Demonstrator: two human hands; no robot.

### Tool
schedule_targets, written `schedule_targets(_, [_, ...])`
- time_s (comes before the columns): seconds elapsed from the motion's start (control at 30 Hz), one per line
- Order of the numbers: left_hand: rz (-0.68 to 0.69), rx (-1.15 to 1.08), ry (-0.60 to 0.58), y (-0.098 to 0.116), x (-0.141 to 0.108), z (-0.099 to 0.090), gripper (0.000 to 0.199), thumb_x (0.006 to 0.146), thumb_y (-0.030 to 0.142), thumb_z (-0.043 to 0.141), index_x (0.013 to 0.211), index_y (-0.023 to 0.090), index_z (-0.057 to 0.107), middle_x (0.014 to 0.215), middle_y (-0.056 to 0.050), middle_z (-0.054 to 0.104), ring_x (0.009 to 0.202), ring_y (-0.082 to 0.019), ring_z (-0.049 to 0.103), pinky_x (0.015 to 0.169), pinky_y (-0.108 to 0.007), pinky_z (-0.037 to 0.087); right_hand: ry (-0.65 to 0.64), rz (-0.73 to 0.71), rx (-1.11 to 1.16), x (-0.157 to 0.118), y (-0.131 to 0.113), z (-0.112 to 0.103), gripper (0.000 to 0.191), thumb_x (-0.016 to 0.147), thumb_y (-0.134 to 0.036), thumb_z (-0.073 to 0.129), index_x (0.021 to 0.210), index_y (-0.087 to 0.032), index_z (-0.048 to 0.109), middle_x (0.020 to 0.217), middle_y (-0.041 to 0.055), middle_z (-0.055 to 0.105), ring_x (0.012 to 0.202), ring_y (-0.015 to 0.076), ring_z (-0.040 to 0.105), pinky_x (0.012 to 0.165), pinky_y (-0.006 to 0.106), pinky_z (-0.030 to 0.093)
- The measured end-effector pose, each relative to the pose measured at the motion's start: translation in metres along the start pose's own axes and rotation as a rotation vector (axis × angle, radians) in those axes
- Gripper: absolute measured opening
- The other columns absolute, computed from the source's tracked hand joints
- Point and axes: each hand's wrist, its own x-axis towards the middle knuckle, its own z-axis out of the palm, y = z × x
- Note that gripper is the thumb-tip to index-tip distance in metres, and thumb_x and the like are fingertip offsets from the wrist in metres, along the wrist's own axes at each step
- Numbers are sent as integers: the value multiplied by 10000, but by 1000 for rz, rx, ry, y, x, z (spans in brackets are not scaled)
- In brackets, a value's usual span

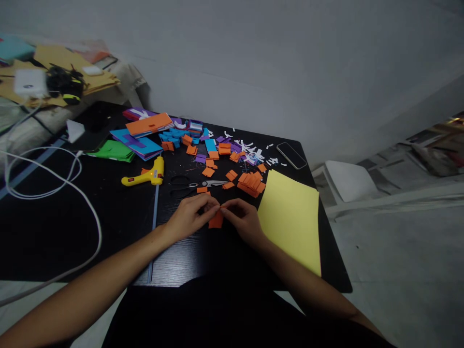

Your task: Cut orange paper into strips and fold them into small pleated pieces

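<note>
Near the front middle of the black table, my left hand (194, 213) and my right hand (243, 218) meet over a small orange piece of paper (216, 221). The thumb and fingers of each hand pinch its upper edge, and the lower part hangs toward me. Just beyond my hands lie scissors (213, 183) with dark handles, partly among small orange paper pieces (202, 190). A stack of folded orange pieces (251, 183) sits past my right hand. Under my right forearm is a yellow sheet (290, 217).
A yellow glue gun (145, 178) lies left of the scissors. Coloured folded papers (148, 126) and white scraps (250, 152) cover the back. A phone (291, 155) rests at the back right. A white cable (90, 208) loops across the left; a white chair (351, 181) stands right.
</note>
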Motion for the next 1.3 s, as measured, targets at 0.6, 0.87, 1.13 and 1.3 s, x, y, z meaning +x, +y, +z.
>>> schedule_targets(0.6, [-103,-41,56,-9,-2,2,148,985,311,637,1054,200,706,978,-33,771,873,-162,726,743,-239,552,9,47,193,1,2,2,301,827,-437,797,1051,-248,729,981,30,767,829,201,740,770,378,651])
schedule_targets(0.87, [-120,-79,73,-7,-1,1,135,965,300,660,1005,191,730,930,-36,778,825,-163,716,773,-264,563,83,75,124,0,-4,1,296,772,-454,841,963,-236,779,911,35,794,745,210,742,793,418,652])
schedule_targets(1.13, [-338,-345,67,-8,4,0,201,864,366,747,915,171,734,816,-16,735,626,-118,624,575,-222,489,-15,159,308,2,-7,0,338,715,-406,892,996,-248,787,900,6,771,831,199,727,771,370,661])
schedule_targets(1.3, [-471,-614,-49,-5,10,-5,261,804,387,807,864,155,701,685,7,690,586,-121,633,541,-220,500,-165,271,489,5,-3,-3,352,721,-435,890,995,-243,783,921,3,765,835,174,722,739,321,642])
